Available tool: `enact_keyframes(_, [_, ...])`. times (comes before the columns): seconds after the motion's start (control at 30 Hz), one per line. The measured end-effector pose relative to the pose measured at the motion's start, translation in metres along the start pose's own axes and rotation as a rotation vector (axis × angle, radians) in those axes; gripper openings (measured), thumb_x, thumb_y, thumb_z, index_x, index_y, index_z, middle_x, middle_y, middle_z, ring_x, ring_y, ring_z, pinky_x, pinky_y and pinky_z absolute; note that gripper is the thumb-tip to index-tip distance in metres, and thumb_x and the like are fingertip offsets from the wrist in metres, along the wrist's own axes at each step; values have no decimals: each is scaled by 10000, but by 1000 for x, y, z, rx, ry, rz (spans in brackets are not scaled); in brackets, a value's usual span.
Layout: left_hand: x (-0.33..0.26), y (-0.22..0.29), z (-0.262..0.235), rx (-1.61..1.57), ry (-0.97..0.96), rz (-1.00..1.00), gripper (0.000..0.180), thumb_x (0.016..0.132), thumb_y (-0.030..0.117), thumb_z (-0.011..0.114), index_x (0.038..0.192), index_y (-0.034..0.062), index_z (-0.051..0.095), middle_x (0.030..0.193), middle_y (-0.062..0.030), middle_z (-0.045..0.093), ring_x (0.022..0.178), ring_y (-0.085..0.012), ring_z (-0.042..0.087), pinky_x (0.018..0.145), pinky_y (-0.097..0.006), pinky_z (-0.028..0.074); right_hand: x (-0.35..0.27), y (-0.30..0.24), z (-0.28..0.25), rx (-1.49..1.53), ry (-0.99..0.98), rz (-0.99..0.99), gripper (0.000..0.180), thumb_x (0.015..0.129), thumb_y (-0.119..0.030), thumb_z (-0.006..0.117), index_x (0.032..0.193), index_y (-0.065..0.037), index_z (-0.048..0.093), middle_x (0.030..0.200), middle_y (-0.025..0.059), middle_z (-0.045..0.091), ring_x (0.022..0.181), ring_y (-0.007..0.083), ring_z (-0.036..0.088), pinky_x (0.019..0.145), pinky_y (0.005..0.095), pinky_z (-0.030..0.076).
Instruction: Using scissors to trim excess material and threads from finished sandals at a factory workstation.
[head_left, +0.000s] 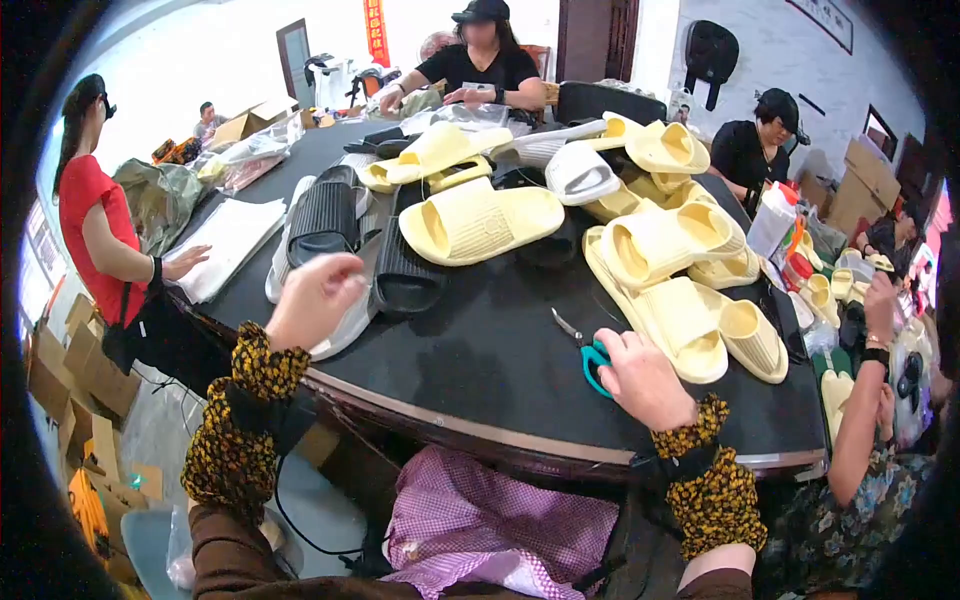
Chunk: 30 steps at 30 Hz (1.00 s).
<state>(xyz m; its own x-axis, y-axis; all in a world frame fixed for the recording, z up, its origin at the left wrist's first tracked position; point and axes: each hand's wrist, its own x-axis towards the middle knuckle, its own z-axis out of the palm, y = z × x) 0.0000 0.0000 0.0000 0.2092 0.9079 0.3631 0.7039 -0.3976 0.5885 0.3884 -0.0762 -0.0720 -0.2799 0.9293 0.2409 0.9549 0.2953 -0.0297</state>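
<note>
My right hand (648, 382) is closed around the teal handles of a pair of scissors (590, 366), whose blades point away from me over the black tabletop. My left hand (318, 300) is raised above the table's near edge, fingers curled together; anything pinched in them is too small to make out. Just beyond it lie a black ribbed slipper (322, 222) and another black slipper (408, 270), with pale slippers partly under them. Yellow slippers are heaped in front of my right hand, among them a wide-strapped one (482, 222) and a nearer one (678, 325).
Across the black table (480, 350) sits a co-worker in black, and another sits at the right. A person in red stands at the left with a hand on white sheets (225, 245). A white bottle (773, 218) and more slippers stand right. Cardboard boxes (95, 365) fill the left floor.
</note>
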Motion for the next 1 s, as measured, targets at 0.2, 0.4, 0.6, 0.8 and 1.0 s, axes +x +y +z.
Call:
enact_keyframes(0.2, [59,-74,-33,372,359,77,521,799,309,610,1144,-71,521,1132,-251,554,1076,-371,522,934,-398,403,11,-11,-47,759,-56,100,418,798,-28,575,1200,-26,463,887,94,568,803,155,595,731,257,480])
enact_keyframes(0.4, [92,-169,-55,187,280,-318,822,786,501,619,1257,-136,401,1220,-291,503,1133,-344,506,955,-374,394,24,-29,-82,1500,-23,183,428,837,41,530,1245,6,405,1018,99,561,857,140,589,768,244,489])
enact_keyframes(0.6, [104,-143,-10,-131,252,-60,708,828,411,605,1263,-99,377,1148,-274,538,1053,-325,553,911,-357,425,55,-40,-74,1667,-3,136,468,835,-40,576,1261,15,393,1031,135,573,883,194,612,802,302,508])
enact_keyframes(0.8, [113,-95,31,59,259,-116,895,751,417,677,1362,-57,227,1228,-320,453,1131,-411,485,991,-422,369,76,-34,-35,1929,-59,137,590,790,-172,696,1270,-2,397,1034,154,589,850,209,612,771,322,516])
enact_keyframes(1.0, [107,-57,51,-366,216,-24,873,712,276,759,1315,-97,248,1196,-243,485,1115,-275,509,962,-346,412,74,-25,-17,1944,-211,159,656,743,-245,756,1255,-21,413,981,140,608,811,209,616,743,321,521])
